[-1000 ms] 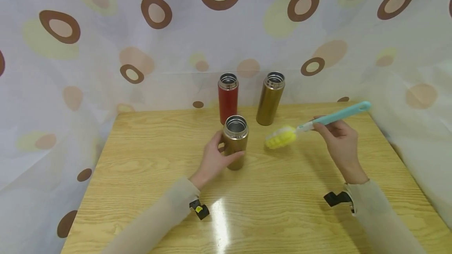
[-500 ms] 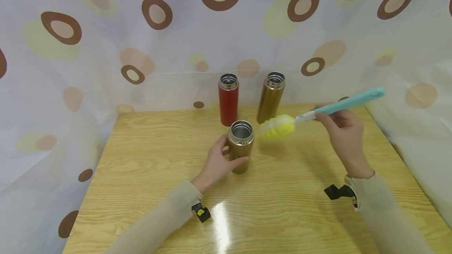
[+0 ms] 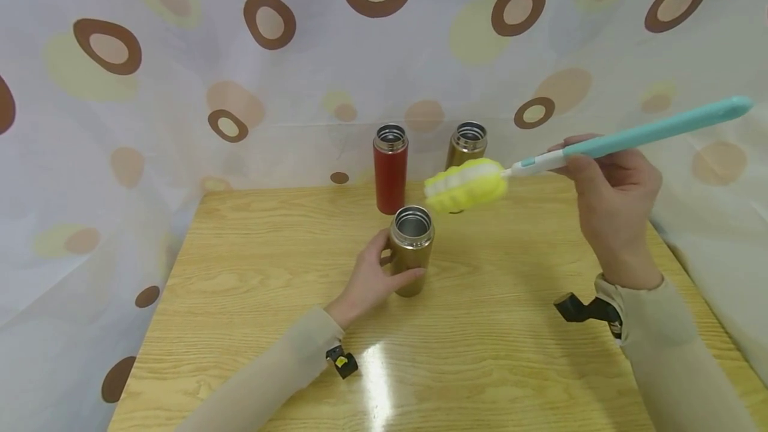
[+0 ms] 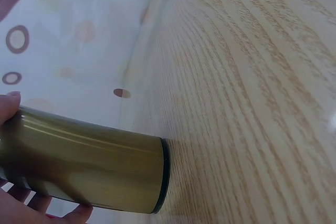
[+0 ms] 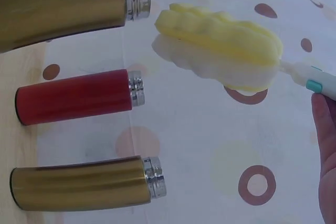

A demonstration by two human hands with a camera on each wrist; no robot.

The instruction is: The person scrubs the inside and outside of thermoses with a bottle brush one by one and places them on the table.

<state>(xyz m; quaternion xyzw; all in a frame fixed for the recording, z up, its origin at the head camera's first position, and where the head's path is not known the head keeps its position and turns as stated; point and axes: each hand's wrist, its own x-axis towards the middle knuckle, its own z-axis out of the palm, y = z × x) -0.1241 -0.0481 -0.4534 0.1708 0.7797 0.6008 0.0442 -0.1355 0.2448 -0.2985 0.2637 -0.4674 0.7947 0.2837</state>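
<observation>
And here's the left hand (image 3: 375, 279), fingers and thumb wrapped around the near gold insulated bottle (image 3: 411, 259), holding it upright, mouth up and lid off, at about the middle of the worktop (image 3: 270, 252). The left-wrist view shows its dark base right down at the wood. Over on the right, the right hand (image 3: 621, 205) is up in the air, thumb and fingers pinching the bottle brush (image 3: 606, 144) around its white neck and the start of the turquoise handle. The handle slants up to the right; the yellow-and-white sponge head (image 5: 226, 40) points left, above the worktop and clear of the near bottle's rim, no contact there! Behind, the red bottle (image 3: 391, 179) stands at the far side, open-topped, and to its right there's the far gold bottle (image 3: 467, 152), also uncapped, partly hidden by the sponge in the head view. A white sheet (image 3: 360, 65) with brown rings and pale spots backs it all.
</observation>
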